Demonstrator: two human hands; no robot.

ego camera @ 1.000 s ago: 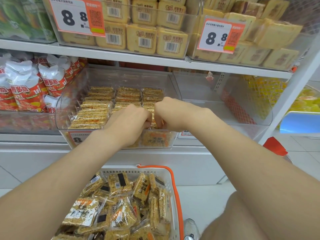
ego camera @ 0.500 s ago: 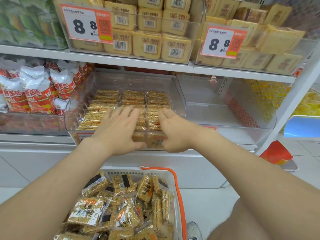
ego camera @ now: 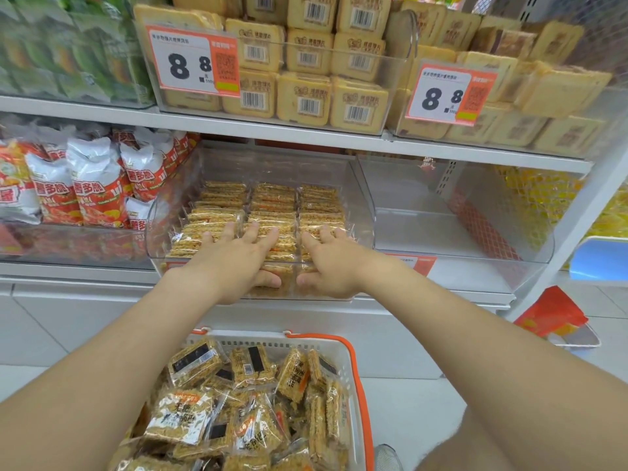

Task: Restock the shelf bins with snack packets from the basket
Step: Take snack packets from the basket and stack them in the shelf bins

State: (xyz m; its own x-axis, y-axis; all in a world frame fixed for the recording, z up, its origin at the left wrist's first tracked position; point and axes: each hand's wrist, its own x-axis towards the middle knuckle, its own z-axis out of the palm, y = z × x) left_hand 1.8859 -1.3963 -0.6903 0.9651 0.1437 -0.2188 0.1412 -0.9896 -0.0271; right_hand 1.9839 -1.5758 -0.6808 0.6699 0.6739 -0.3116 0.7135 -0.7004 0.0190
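The left hand [ego camera: 234,263] and right hand [ego camera: 334,263] press flat, fingers straight and spread, gripping nothing, on snack packets [ego camera: 272,202] rowed in the clear shelf bin [ego camera: 360,198]. Loose packets [ego camera: 251,419] fill the basket [ego camera: 360,368] below.

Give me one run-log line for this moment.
left hand: flat on snack packets | right hand: flat on snack packets | clear bin: three rows | basket: more inside

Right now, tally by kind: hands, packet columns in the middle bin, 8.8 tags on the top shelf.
Hands: 2, left hand and right hand
Packet columns: 3
8.8 tags: 2
Total: 7
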